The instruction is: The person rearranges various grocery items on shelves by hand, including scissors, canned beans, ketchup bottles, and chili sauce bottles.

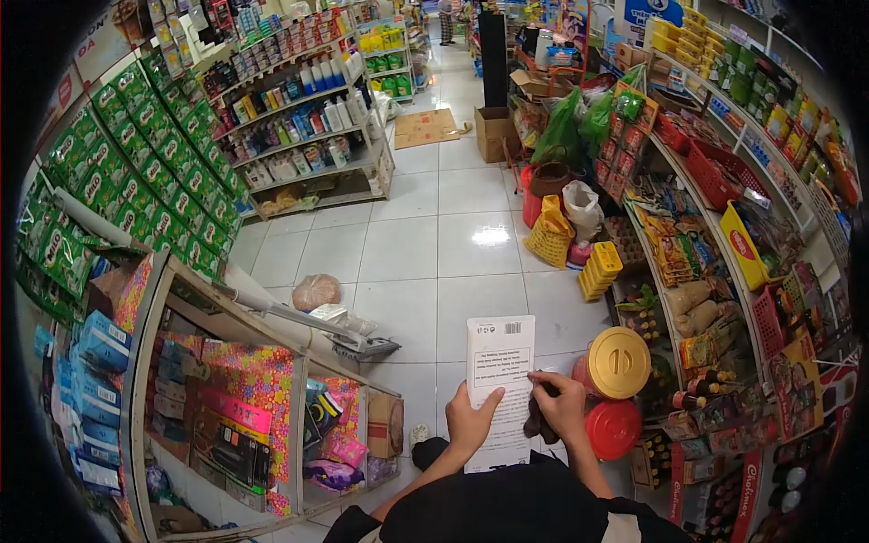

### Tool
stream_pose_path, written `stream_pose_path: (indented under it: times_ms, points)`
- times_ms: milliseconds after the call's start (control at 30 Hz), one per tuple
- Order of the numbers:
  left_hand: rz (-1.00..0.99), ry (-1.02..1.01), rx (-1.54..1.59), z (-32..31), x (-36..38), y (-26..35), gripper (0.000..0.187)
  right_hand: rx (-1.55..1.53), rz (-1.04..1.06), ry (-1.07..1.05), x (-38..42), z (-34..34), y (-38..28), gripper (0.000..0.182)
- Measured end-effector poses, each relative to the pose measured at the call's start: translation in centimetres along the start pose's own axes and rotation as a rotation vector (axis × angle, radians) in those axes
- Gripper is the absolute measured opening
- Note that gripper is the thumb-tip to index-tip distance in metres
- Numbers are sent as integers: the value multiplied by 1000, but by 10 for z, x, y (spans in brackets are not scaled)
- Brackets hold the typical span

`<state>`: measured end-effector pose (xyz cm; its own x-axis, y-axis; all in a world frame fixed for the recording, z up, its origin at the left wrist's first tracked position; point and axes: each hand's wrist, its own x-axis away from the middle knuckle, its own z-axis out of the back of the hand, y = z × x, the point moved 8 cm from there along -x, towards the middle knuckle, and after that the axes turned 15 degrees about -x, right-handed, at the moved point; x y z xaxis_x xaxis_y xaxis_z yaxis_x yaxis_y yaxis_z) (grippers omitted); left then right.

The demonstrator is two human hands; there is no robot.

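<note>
A long white box [501, 356] with printed text and a barcode is held upright in front of my body. My left hand [472, 420] grips its left side, with the thumb lying across the printed face. At the right edge, my right hand [561, 404] is closed, its thumb and forefinger pinched against the box. Its other fingers curl inward and are partly hidden. Something dark shows below, between my right hand and the box; I cannot make out what it is.
A gold-lidded jar [619, 363] and a red-lidded jar [613, 429] stand close to my right. Stocked shelves [692, 271] run along that side. On the left are a glass-front cabinet [156, 299] and hanging green sachets [136, 163]. A tiled aisle [407, 240] leads ahead to flattened cardboard [427, 128].
</note>
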<state>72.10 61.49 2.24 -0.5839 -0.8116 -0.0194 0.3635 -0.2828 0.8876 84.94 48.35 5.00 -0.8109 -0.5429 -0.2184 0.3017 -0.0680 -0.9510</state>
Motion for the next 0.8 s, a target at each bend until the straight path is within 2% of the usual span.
stream_pose_path:
  times_ms: [100, 200, 300, 500, 533, 633, 733, 800]
  points:
    - [-25, 44, -68, 10, 1, 11, 30, 55, -55, -34, -5, -8, 0, 17]
    - [34, 26, -100, 14, 4, 13, 31, 109, -107, -70, -9, -16, 4, 14]
    - [3, 35, -164, 12, 9, 15, 31, 241, -28, -60, -11, -24, 13, 16]
    - [-68, 20, -228, 5, 13, 20, 32, 64, -199, -46, -13, -13, 18, 33]
    - [-61, 0, -232, 3, 14, 21, 32, 145, -217, -123, -14, -14, 22, 38]
    - [-57, -57, -231, -5, 16, 26, 33, 119, -187, -145, -16, -9, 24, 34]
    - [-82, -89, -221, -12, 16, 29, 34, -18, -125, -49, -17, 4, 40, 29]
    - [-100, -111, -215, -18, 15, 31, 35, -181, -114, -67, -18, 9, 40, 29]
